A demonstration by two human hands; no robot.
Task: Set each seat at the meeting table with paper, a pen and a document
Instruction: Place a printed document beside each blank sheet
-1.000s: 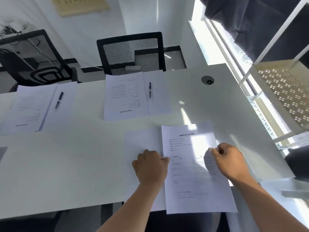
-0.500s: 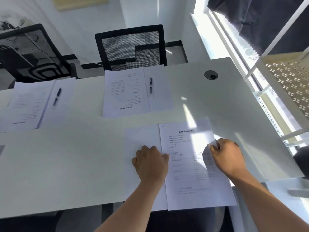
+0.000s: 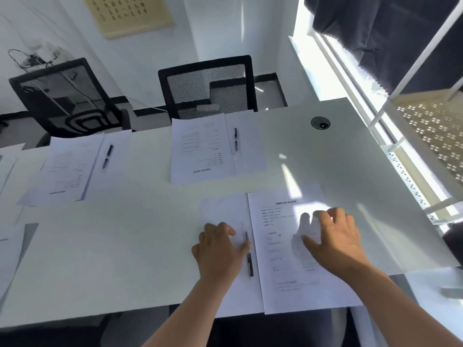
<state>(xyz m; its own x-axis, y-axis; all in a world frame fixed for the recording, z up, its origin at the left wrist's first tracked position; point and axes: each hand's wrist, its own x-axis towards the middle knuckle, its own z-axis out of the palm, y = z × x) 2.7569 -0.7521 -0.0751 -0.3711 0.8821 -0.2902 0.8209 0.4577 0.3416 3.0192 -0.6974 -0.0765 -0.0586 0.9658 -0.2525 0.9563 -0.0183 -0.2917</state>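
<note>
Pen [image 3: 248, 256] on blank sheet [image 3: 225, 214], just left of printed document [image 3: 288, 259], near table edge. Left hand [image 3: 220, 249] curled, thumb touching pen; grip unclear. Right hand [image 3: 333, 239] flat on document, fingers loosely spread, holding nothing.

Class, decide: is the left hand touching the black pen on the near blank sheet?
Touching. The head view shows the left hand with a fingertip on the black pen.
</note>
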